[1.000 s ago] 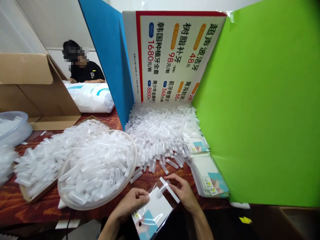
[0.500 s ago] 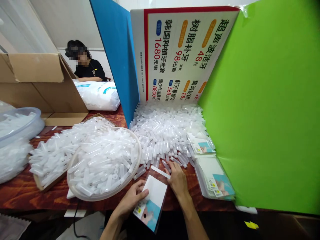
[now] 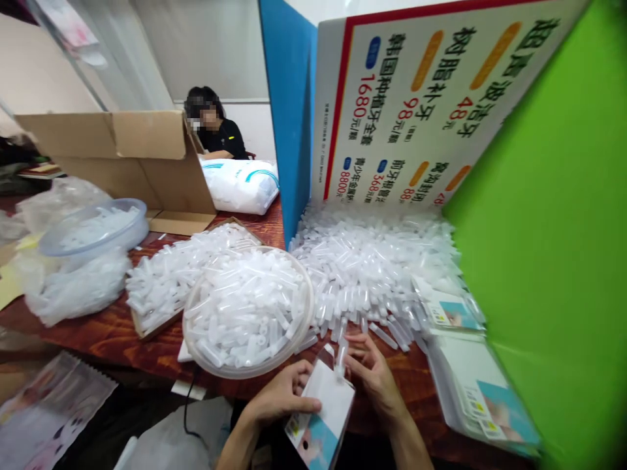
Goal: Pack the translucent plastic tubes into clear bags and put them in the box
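Observation:
My left hand [image 3: 281, 395] is closed on a small clear packet with a white and blue card [image 3: 323, 411], held upright at the table's near edge. My right hand [image 3: 375, 378] pinches a translucent plastic tube [image 3: 341, 356] at the packet's open top. Just beyond lies a big heap of the same tubes [image 3: 377, 261] against the boards. A round clear bowl [image 3: 298, 333] full of tubes stands to the left of my hands.
A stack of packets [image 3: 482, 391] lies at the right by the green board [image 3: 553, 248]. More tubes fill a cardboard tray [image 3: 169, 281]; a plastic tub [image 3: 93, 228], bags and an open carton [image 3: 122, 156] stand at the left. Another person [image 3: 215, 130] sits behind.
My right hand went to the tube heap, took a tube and brought it back to the packet's mouth. The view swung left and tilted.

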A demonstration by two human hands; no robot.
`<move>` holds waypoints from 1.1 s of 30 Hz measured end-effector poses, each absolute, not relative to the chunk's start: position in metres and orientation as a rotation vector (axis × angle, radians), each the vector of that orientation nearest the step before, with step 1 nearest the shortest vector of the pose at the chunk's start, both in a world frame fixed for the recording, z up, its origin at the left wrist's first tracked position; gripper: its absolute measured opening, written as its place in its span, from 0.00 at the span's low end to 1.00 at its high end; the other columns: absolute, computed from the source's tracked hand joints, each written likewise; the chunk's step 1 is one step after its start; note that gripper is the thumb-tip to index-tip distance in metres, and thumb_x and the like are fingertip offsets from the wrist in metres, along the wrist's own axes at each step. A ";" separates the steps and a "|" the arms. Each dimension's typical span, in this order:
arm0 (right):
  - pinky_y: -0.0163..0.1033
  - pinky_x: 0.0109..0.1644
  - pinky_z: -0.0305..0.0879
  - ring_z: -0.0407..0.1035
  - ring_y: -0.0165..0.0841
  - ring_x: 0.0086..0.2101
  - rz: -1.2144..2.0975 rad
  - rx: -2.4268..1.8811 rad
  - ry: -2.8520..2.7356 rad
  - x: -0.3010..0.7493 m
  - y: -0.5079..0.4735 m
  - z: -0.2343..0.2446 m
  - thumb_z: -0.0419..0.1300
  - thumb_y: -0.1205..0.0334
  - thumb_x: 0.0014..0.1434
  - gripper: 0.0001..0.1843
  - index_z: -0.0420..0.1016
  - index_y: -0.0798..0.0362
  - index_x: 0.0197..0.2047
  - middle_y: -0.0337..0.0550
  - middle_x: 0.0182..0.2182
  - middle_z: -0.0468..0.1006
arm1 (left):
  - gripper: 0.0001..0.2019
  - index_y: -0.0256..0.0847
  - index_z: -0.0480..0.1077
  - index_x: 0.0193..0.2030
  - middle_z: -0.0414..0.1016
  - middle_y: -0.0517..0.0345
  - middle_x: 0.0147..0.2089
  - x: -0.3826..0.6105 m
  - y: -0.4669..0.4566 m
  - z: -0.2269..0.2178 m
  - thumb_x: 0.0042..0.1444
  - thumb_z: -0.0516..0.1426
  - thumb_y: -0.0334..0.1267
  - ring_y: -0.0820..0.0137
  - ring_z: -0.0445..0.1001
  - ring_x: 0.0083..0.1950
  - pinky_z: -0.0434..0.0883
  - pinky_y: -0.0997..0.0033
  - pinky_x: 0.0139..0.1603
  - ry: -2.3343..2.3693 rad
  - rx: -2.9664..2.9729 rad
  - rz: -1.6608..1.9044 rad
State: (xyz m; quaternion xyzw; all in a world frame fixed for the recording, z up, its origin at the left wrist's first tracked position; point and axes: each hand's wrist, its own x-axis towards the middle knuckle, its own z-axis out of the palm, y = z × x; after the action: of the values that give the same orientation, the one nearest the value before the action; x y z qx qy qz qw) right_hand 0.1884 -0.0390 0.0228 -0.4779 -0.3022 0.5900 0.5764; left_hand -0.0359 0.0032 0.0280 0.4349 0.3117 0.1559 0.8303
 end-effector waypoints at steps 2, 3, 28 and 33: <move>0.37 0.31 0.68 0.76 0.37 0.29 1.333 -1.139 -0.680 0.186 -0.037 0.020 0.74 0.52 0.51 0.25 0.67 0.47 0.47 0.42 0.32 0.82 | 0.27 0.38 0.71 0.42 0.81 0.57 0.38 -0.043 0.006 0.030 0.38 0.76 0.43 0.70 0.77 0.35 0.68 0.76 0.36 0.642 0.901 0.338; 0.37 0.32 0.68 0.76 0.37 0.29 1.316 -1.144 -0.672 0.185 -0.037 0.018 0.74 0.52 0.51 0.26 0.67 0.47 0.47 0.42 0.32 0.82 | 0.27 0.38 0.71 0.43 0.81 0.57 0.39 -0.046 0.007 0.030 0.38 0.75 0.43 0.70 0.77 0.35 0.68 0.76 0.36 0.632 0.889 0.345; 0.39 0.51 0.68 0.72 0.37 0.47 0.849 -0.909 -2.342 0.098 0.055 0.137 0.62 0.74 0.61 0.17 0.79 0.47 0.50 0.44 0.49 0.78 | 0.40 0.38 0.71 0.60 0.79 0.46 0.52 -0.075 -0.003 0.029 0.39 0.74 0.49 0.50 0.77 0.54 0.70 0.57 0.54 0.540 0.836 0.593; 0.38 0.44 0.70 0.75 0.38 0.41 0.802 -0.758 -2.582 0.054 0.076 0.123 0.69 0.76 0.53 0.12 0.80 0.54 0.40 0.46 0.41 0.80 | 0.40 0.41 0.68 0.63 0.73 0.46 0.63 -0.090 -0.012 0.022 0.40 0.73 0.40 0.45 0.64 0.68 0.55 0.47 0.71 0.849 1.028 0.653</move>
State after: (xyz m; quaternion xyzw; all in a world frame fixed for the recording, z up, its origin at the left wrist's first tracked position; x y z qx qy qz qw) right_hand 0.0542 0.0760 0.1225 -0.2662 -0.9068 0.2816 0.1659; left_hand -0.0901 -0.0117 0.0219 0.4682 0.3864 0.2972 0.7369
